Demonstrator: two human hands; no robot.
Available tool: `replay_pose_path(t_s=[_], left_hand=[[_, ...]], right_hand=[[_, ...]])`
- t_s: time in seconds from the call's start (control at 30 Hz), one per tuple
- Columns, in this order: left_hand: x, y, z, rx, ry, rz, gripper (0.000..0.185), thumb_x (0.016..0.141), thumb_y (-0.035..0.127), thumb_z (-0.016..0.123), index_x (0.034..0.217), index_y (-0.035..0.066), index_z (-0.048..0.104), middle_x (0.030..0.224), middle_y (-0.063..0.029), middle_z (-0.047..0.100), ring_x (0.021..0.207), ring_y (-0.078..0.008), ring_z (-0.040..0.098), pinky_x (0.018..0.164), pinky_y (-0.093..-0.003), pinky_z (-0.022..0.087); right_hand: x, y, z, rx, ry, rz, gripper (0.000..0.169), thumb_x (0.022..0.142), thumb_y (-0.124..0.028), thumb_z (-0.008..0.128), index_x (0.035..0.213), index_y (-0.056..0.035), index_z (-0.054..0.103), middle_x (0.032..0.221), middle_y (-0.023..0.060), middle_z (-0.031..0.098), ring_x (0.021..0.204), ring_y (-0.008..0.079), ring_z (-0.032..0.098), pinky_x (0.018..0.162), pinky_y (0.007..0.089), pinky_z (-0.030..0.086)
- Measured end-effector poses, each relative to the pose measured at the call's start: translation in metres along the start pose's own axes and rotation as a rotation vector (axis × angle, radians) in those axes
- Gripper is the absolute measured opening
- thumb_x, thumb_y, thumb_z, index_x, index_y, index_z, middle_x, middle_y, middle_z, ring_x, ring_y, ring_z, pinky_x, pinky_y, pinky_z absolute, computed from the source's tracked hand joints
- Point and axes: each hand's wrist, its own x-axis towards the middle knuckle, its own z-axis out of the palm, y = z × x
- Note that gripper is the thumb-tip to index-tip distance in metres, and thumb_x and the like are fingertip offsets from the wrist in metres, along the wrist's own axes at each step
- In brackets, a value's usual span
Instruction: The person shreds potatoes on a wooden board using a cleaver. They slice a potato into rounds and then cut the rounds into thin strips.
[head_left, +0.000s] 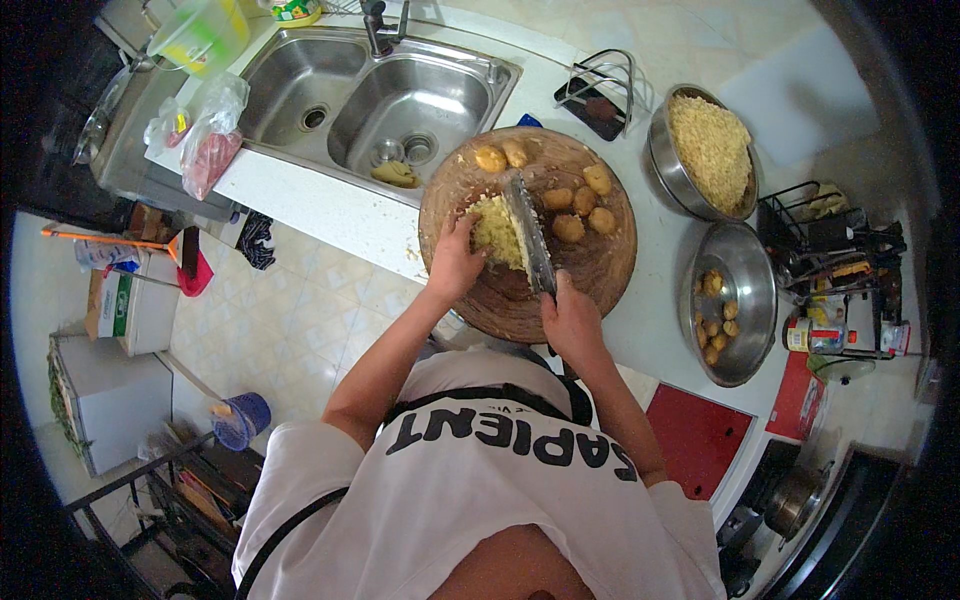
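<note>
On a round wooden chopping board (480, 311), my right hand (574, 315) grips the handle of a cleaver (529, 232). Its blade stands along the right side of a heap of finely chopped yellow food (496, 231). My left hand (456, 259) rests at the heap's left edge, fingers apart and touching it. Several peeled, potato-like pieces (583, 201) lie right of the blade. Two more (491, 158) are near the board's far edge.
Right of the board stand a metal bowl heaped with chopped food (709, 154) and a metal bowl with whole pieces (733, 300). A double steel sink (352, 150) lies beyond on the left, with bagged meat (212, 157) beside it. A metal rack (611, 82) stands behind.
</note>
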Motion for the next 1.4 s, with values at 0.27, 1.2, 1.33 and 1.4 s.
replay_pose_path(t_s=[0.27,1.2,1.33,1.4], left_hand=[[-0.008,-0.004,-0.007,-0.055,0.039,-0.057,0.050,0.067,0.002,0.063,0.114,0.000,0.047,0.107,-0.0243,0.048,0.100,-0.0402,0.048,0.085,-0.0411,0.041],[0.050,-0.023,-0.006,0.268,0.155,0.108,0.031,0.073,0.001,0.049,0.104,-0.001,0.052,0.108,-0.0266,0.047,0.099,-0.0432,0.047,0.086,-0.0456,0.040],[0.050,-0.011,0.005,0.373,0.005,0.087,0.023,0.072,0.005,0.051,0.095,-0.001,0.053,0.104,-0.0253,0.048,0.098,-0.0424,0.047,0.086,-0.0473,0.038],[0.040,0.000,0.009,0.299,-0.093,0.160,0.025,0.071,0.002,0.051,0.096,0.000,0.054,0.105,-0.0234,0.049,0.099,-0.0406,0.047,0.087,-0.0459,0.038]], right_hand=[[0.007,-0.016,-0.018,-0.030,-0.050,-0.006,0.040,0.083,-0.016,0.049,0.115,0.0067,0.043,0.069,0.0234,0.059,0.066,0.0392,0.059,0.060,0.0480,0.046],[0.017,0.000,-0.011,-0.057,-0.092,0.016,0.036,0.082,-0.015,0.049,0.111,0.0046,0.043,0.073,0.0260,0.058,0.069,0.0414,0.058,0.063,0.0500,0.045],[0.015,0.011,-0.011,0.026,0.001,0.013,0.034,0.082,-0.016,0.050,0.108,0.0038,0.043,0.071,0.0243,0.058,0.068,0.0414,0.058,0.062,0.0499,0.045],[0.014,0.013,-0.009,0.013,0.009,0.029,0.034,0.082,-0.016,0.050,0.109,0.0037,0.043,0.070,0.0234,0.058,0.067,0.0411,0.058,0.061,0.0498,0.045]])
